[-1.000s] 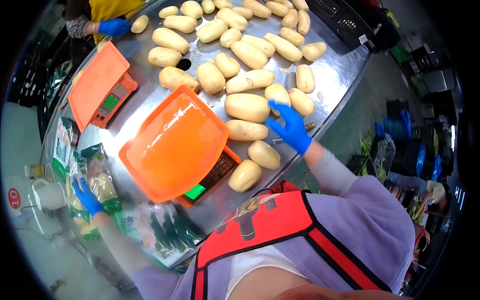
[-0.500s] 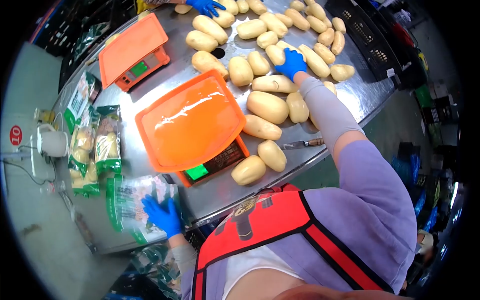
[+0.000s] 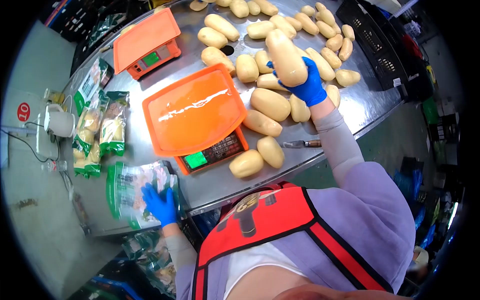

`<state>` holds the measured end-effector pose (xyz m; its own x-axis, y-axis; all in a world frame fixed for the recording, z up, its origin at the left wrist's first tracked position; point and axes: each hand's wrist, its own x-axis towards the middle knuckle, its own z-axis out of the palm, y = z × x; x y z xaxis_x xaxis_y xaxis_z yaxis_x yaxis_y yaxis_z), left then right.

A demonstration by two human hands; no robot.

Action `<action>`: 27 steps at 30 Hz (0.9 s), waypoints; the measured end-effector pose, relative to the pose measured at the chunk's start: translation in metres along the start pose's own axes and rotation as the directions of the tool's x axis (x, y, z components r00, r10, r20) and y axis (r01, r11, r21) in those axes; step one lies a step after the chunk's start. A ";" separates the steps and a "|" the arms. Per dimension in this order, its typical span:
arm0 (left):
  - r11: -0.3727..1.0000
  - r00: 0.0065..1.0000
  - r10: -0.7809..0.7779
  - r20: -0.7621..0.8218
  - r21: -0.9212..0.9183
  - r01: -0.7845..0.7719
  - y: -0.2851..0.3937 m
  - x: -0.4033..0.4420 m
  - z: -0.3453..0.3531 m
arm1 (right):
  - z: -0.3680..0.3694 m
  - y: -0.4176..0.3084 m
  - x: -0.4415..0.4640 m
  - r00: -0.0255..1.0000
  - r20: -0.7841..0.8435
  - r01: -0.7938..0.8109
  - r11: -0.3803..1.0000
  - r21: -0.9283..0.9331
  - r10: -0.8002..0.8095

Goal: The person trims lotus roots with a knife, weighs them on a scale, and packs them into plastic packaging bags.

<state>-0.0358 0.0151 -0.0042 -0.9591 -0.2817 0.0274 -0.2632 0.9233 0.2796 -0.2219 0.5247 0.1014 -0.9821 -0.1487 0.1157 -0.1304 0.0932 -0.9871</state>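
Note:
My right hand [image 3: 311, 86], in a blue glove, is closed around a large, pale lotus root segment [image 3: 286, 57], lifted above the others on the steel table. My left hand [image 3: 161, 204], gloved the same way, lies with fingers spread on flat green-and-clear printed plastic bags [image 3: 125, 187] at the table's near left corner. Between my hands stands an orange scale [image 3: 195, 112] with a bare tray and a lit green display. Two lotus root pieces [image 3: 247, 164] rest beside it. A knife with a wooden handle [image 3: 311, 143] lies near the front edge.
Many more lotus root pieces [image 3: 270, 105] cover the table's far and right parts. A second orange scale [image 3: 147, 42] stands at the back left. Filled bags [image 3: 114, 125] lie on the left. Black crates [image 3: 372, 47] line the right edge, and a white jug [image 3: 60, 120] stands far left.
My right hand has picked up a lotus root segment from the table. My left hand stays on the bags. Another person's blue-gloved hand at the top has gone out of view.

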 end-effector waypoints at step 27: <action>0.978 0.980 0.121 -0.156 -0.149 -0.144 0.041 -0.029 -0.004 | -0.103 0.102 -0.058 0.871 -0.374 -0.174 0.512 -0.841 -0.319</action>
<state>-0.0185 0.0602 0.0104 -0.9559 -0.2051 0.2102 -0.1036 0.9052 0.4122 -0.1926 0.6443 0.0058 -0.8645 0.2092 0.4570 -0.0101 0.9019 -0.4319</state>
